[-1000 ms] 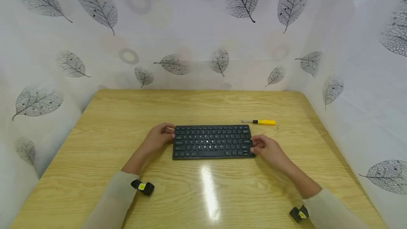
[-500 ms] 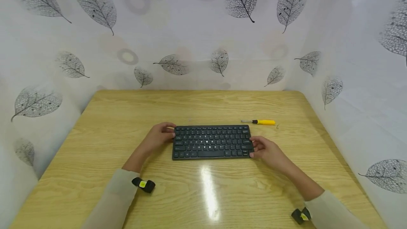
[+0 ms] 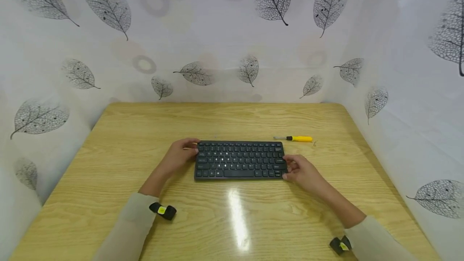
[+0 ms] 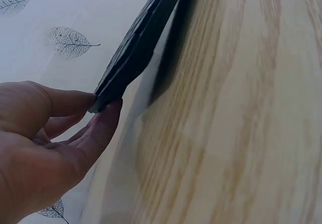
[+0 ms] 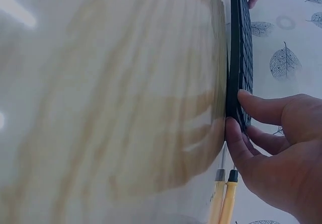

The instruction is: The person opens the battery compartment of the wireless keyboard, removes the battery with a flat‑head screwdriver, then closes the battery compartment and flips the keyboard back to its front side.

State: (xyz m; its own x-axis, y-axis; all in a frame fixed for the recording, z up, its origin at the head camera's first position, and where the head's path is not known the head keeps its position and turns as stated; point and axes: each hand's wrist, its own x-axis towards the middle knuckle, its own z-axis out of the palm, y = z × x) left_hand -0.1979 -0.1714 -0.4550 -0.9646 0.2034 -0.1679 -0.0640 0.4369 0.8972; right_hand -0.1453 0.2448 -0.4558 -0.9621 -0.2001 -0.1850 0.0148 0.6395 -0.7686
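A slim black keyboard (image 3: pixel 239 160) is held at its two short ends, keys facing up, in the middle of the table. At its left end my left hand (image 3: pixel 178 156) pinches the edge between thumb and fingers. The left wrist view shows a gap between the underside of the keyboard (image 4: pixel 138 48) and the tabletop. My right hand (image 3: pixel 303 173) grips the opposite end near the front corner. In the right wrist view, this hand (image 5: pixel 287 143) has its thumb and fingertips at the keyboard's corner.
A yellow-handled screwdriver (image 3: pixel 301 138) lies beyond the keyboard's right end, with a tiny curled bit (image 3: pixel 314 143) beside it. The wood-grain table (image 3: pixel 203 220) is enclosed by leaf-patterned white curtains (image 3: pixel 217 31) at the back and sides.
The keyboard has shifted slightly upward in the head view, with both hands still gripping it. Bright glints on its keys have moved left. The screwdriver stays in place.
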